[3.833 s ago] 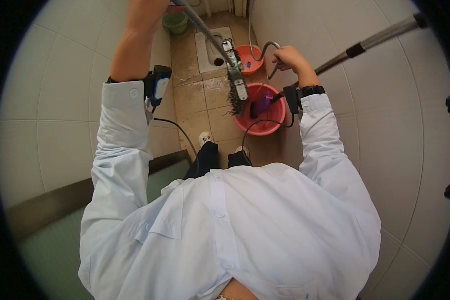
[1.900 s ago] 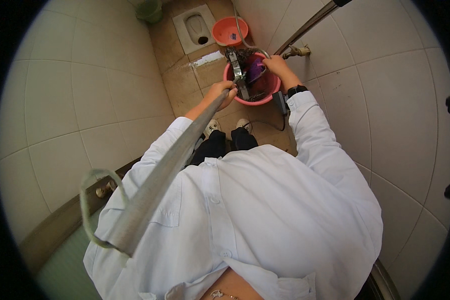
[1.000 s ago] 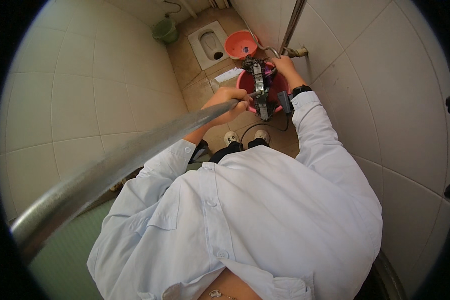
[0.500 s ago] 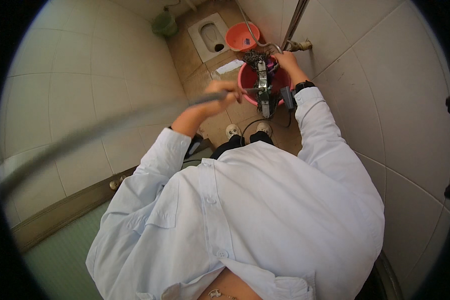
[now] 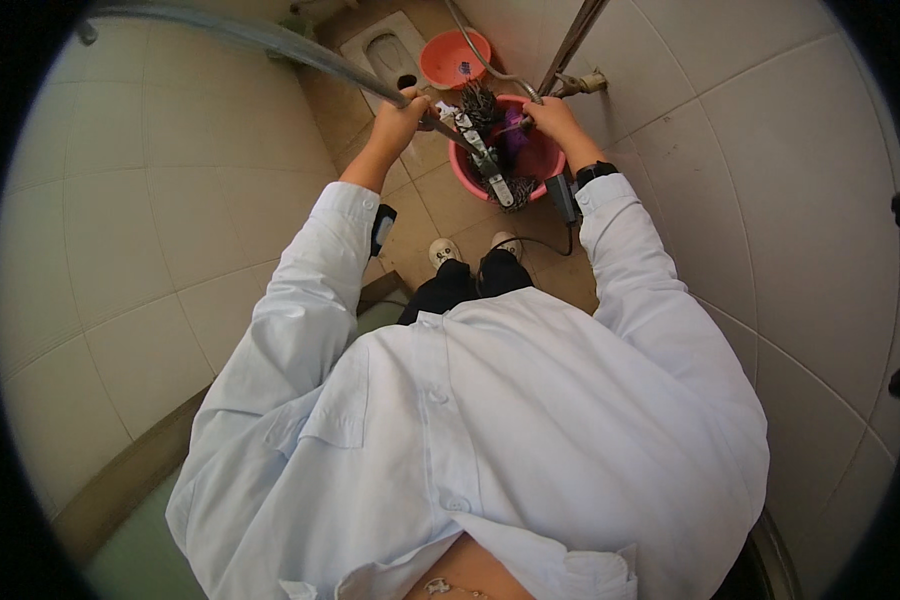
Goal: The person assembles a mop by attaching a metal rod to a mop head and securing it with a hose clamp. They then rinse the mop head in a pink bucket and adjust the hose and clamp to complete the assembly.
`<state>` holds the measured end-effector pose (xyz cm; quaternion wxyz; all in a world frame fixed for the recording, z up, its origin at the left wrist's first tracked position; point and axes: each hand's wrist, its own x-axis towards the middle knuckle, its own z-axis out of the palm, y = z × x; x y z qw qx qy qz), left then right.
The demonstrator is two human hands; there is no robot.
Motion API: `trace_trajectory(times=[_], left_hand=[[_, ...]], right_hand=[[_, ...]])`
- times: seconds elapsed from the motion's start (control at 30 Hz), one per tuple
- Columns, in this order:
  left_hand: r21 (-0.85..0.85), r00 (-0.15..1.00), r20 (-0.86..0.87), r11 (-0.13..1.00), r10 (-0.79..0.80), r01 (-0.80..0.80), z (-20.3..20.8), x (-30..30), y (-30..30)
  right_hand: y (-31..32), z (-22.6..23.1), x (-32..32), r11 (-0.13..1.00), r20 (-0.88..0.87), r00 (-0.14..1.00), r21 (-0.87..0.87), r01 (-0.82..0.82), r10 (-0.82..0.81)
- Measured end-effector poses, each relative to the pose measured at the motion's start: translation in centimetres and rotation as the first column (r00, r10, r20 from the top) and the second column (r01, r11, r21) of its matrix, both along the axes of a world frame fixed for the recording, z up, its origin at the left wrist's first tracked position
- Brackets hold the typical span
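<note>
My left hand (image 5: pixel 398 120) is wrapped around the grey mop handle (image 5: pixel 315 55), which runs off to the upper left. At the handle's lower end, the mop head (image 5: pixel 486 160) has a pale flat clamp and dark stringy strands. It lies tilted across the pink bucket (image 5: pixel 543 160), partly inside. My right hand (image 5: pixel 555 122), at the bucket's far right rim, closes on a silver flexible shower hose (image 5: pixel 505 72). The hose's end is small and partly hidden by the fingers. A purple thing (image 5: pixel 516 135) shows inside the bucket beside the mop head.
An orange-red basin (image 5: pixel 455 58) stands beyond the bucket, next to a squat toilet (image 5: pixel 385 45). A metal pipe with a tap (image 5: pixel 582 83) juts from the tiled wall at the right. My shoes (image 5: pixel 443 252) are near the bucket. A dark device with a cable (image 5: pixel 562 198) hangs by my right wrist.
My left hand has moved left and away from me. The mop handle has swung from the lower left to the upper left, and the mop head has turned in the bucket.
</note>
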<state>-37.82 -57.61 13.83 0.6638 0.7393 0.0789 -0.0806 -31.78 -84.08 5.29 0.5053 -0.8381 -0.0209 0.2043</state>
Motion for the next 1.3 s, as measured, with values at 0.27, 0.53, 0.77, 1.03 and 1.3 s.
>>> trace_trajectory(times=[0.27, 0.53, 0.77, 1.03, 1.3], left_hand=[[0.069, 0.993, 0.000, 0.991, -0.116, 0.115, 1.5, 6.0, -1.1], [0.193, 0.944, -0.035, 0.924, -0.329, 0.330, 2.5, 8.5, -4.3], [0.382, 0.804, 0.004, 0.744, -0.595, 0.548, 2.4, 7.2, -6.7], [0.400, 0.744, -0.011, 0.679, -0.668, 0.615, 7.6, 1.8, -9.2], [0.295, 0.793, -0.023, 0.754, -0.609, 0.587, 14.3, -2.6, -8.6]], right_hand=[[1.6, -1.7, 3.2, 0.995, -0.043, 0.998, -0.092, 0.032, -0.036], [0.3, -0.7, 3.4, 0.997, -0.084, 0.995, -0.068, 0.047, -0.053], [-0.1, -2.1, 3.2, 0.990, 0.090, 0.988, -0.052, 0.129, -0.124], [-1.9, -1.1, 2.2, 0.993, 0.048, 0.993, -0.036, 0.108, -0.106], [-3.0, -0.3, 2.3, 0.988, 0.120, 0.982, -0.022, 0.152, -0.148]])
